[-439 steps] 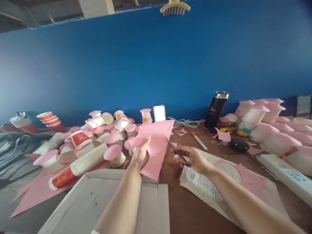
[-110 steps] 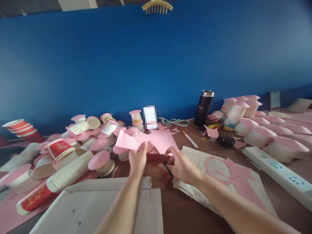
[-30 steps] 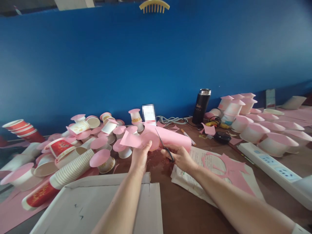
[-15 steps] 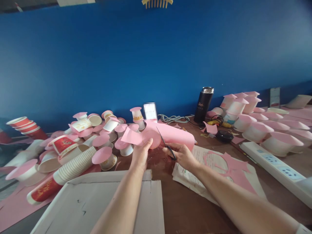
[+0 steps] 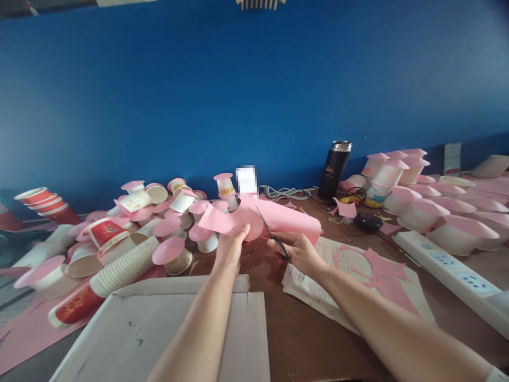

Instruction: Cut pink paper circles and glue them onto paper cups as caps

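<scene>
My left hand (image 5: 231, 249) grips a pink paper sheet (image 5: 217, 218) with its thumb on top. By the thumb, a round pink area with a tan edge (image 5: 252, 222) shows on the sheet; whether a cup rim makes that edge I cannot tell. My right hand (image 5: 296, 250) is closed around dark-handled scissors (image 5: 283, 248), whose blades point up and left beside the round edge. Behind them lies a curled pink roll of paper (image 5: 296, 216). Just left of my hands stand paper cups with pink discs on them (image 5: 207, 237).
Many pink-topped cups (image 5: 463, 233) fill the right side. At left lie a stack of nested cups (image 5: 123, 269) and a red cup stack (image 5: 51, 206). A grey board (image 5: 167, 329), black flask (image 5: 335, 170), power strip (image 5: 453, 270) and pink scraps (image 5: 387, 270) surround the work area.
The whole view has shifted slightly, so everything sits a little further right. Both hands keep their holds on the paper and scissors, with the blades still beside the round edge.
</scene>
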A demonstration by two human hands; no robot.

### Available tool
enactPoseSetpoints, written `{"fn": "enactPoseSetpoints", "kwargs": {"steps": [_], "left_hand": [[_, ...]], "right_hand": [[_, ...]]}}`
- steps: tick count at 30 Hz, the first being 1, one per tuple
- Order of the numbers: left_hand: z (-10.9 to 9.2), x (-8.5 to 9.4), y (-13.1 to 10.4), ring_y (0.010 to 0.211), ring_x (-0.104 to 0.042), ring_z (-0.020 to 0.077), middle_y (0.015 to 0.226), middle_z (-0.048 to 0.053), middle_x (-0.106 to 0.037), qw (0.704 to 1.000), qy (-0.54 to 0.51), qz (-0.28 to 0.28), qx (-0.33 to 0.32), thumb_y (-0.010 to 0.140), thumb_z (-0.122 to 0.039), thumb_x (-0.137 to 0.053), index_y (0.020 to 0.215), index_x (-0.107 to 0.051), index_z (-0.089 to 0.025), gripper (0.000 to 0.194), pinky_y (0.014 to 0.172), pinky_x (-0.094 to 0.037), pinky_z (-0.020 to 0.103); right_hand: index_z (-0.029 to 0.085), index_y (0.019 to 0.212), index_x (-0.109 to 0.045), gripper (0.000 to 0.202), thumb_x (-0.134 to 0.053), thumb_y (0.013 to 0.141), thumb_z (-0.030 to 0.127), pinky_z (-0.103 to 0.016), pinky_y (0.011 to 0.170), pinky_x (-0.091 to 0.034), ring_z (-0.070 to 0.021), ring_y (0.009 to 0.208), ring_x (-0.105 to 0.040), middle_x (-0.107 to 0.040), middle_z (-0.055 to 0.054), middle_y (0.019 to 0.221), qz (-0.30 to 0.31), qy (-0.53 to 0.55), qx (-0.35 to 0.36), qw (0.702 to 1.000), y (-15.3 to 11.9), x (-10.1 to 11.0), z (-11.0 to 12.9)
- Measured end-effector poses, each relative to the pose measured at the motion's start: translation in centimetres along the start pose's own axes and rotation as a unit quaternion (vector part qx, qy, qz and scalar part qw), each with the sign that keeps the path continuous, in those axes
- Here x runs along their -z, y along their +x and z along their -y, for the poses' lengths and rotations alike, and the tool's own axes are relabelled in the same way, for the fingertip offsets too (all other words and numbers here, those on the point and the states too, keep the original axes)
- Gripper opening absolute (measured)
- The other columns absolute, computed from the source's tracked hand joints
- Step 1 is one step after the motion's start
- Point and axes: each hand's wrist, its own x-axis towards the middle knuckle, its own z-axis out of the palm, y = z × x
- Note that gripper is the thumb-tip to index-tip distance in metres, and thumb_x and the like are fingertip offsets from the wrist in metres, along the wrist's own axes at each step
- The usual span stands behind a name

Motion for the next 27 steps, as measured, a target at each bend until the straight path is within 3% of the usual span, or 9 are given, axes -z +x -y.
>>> {"fn": "enactPoseSetpoints", "kwargs": {"steps": [4, 11, 22, 27], "left_hand": [[-0.2, 0.04, -0.04, 0.067, -0.06, 0.0159, 0.077, 0.006, -0.069, 1.0, -0.004, 0.005, -0.004, 0.055, -0.035, -0.082, 0.082, -0.07, -0.01, 0.039, 0.057, -0.044, 0.026], [-0.36, 0.21, -0.07, 0.057, -0.055, 0.0133, 0.064, 0.003, -0.064, 1.0, 0.004, 0.005, 0.005, 0.055, -0.035, -0.082, 0.076, -0.069, -0.01, 0.035, 0.051, -0.04, 0.025], [-0.34, 0.32, 0.0, 0.05, -0.049, 0.0098, 0.062, 0.001, -0.061, 1.0, 0.01, 0.007, 0.013, 0.054, -0.037, -0.082, 0.071, -0.066, -0.011, 0.035, 0.049, -0.037, 0.025], [-0.56, 0.19, -0.17, 0.054, -0.051, 0.0095, 0.067, 0.001, -0.062, 1.0, -0.013, 0.012, 0.007, 0.053, -0.034, -0.083, 0.08, -0.067, -0.01, 0.039, 0.047, -0.037, 0.022]], "right_hand": [[0.014, 0.073, -0.065, 0.036, -0.071, 0.074, 0.05, -0.025, 0.05, -0.032, -0.0092, 0.053, -0.043, -0.049, 0.002, 0.06, -0.002, -0.003, -0.002, 1.0, 0.0, 0.04, 0.0], [0.014, 0.07, -0.063, 0.039, -0.072, 0.072, 0.052, -0.024, 0.048, -0.033, -0.0089, 0.052, -0.044, -0.05, 0.002, 0.06, -0.009, -0.004, -0.008, 1.0, -0.08, -0.07, 0.14], [0.013, 0.077, -0.068, 0.043, -0.074, 0.067, 0.055, -0.023, 0.046, -0.032, -0.0083, 0.05, -0.043, -0.049, 0.002, 0.059, -0.013, 0.012, -0.021, 1.0, -0.18, -0.24, 0.54], [0.013, 0.085, -0.072, 0.045, -0.075, 0.065, 0.054, -0.024, 0.048, -0.033, -0.0076, 0.05, -0.042, -0.049, 0.002, 0.06, -0.019, 0.019, -0.03, 0.999, -0.13, -0.2, 0.48]]}}
